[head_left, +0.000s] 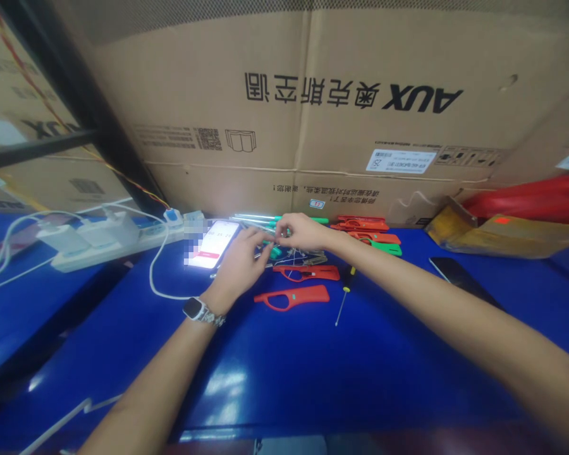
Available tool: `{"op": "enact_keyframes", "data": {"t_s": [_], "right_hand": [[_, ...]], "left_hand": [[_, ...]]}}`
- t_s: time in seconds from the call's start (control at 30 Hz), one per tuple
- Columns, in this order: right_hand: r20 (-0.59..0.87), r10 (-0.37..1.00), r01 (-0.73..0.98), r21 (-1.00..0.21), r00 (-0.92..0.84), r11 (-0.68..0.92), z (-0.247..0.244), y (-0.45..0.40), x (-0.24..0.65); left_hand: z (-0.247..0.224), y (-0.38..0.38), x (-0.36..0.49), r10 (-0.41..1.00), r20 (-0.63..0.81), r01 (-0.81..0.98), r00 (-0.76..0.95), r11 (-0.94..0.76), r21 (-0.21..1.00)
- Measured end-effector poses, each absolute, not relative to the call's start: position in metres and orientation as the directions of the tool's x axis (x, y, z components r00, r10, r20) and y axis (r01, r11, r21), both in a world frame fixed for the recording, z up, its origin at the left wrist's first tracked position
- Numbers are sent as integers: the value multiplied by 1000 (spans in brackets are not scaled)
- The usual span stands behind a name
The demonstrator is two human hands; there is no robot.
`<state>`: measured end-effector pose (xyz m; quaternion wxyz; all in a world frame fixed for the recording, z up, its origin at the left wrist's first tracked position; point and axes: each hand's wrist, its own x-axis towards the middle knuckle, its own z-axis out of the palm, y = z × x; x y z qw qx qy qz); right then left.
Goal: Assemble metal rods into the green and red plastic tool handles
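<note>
My left hand (243, 260), a watch (203, 311) on its wrist, reaches over small parts beside a lit phone (213, 244). Its thumb stands apart from the fingers; I see nothing held there. Close by on the right, my right hand (299, 230) pinches with thumb and forefinger; what lies between them is too small to make out. Below the hands are a red lighter-shaped shell half with parts in it (308, 272) and a bare red shell half (308, 296). Small metal parts (315, 259) lie under my right wrist, and a yellow-and-black screwdriver (344, 297) lies under the forearm.
Green rods with metal shafts (256, 218) lie behind the hands. Several red shells (360, 224) and a green shell (386, 248) are stacked beyond my right arm. A dark phone (459, 278), power strip (123, 237), white cable (152, 278) and large cardboard box (341, 145) surround the blue table (284, 379).
</note>
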<state>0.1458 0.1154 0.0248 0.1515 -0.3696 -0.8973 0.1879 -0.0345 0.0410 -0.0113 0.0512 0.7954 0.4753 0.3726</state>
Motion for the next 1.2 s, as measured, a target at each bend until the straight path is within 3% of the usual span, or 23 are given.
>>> {"op": "enact_keyframes", "data": {"t_s": [0.07, 0.17, 0.33, 0.53, 0.63, 0.7, 0.77, 0.83, 0.93, 1.13, 1.2], "right_hand": [[166, 797, 446, -754, -581, 482, 20, 114, 153], [142, 858, 204, -940, -493, 273, 13, 105, 161], [112, 898, 117, -977, -425, 177, 3, 95, 160], [200, 880, 89, -961, -432, 262, 1, 92, 151], [298, 869, 134, -917, -394, 375, 0, 81, 158], [386, 866, 256, -844, -318, 471, -2, 70, 168], [426, 840, 477, -692, -336, 542, -4, 59, 176], [366, 832, 653, -517, -417, 554, -7, 50, 178], [278, 833, 787, -285, -478, 547, -7, 47, 169], [199, 835, 805, -228, -512, 548, 10, 77, 170], [231, 856, 854, -141, -463, 500, 16, 90, 180]], "left_hand": [[-9, 38, -31, 778, 589, 661, 218, -562, 497], [-8, 34, -24, 783, 588, 572, 202, -582, 578], [-15, 35, -15, 848, 506, 501, 158, -511, 698], [-15, 35, -13, 873, 482, 410, 72, -466, 784], [-11, 34, -16, 863, 486, 431, 139, -494, 755], [-8, 34, -19, 857, 488, 466, 167, -505, 727], [-6, 35, -23, 858, 488, 490, 163, -499, 714], [-5, 36, -26, 861, 488, 504, 145, -489, 712], [-4, 37, -28, 854, 502, 516, 136, -493, 700], [-7, 39, -31, 853, 504, 543, 135, -489, 682], [-8, 39, -31, 857, 498, 543, 137, -485, 685]]}}
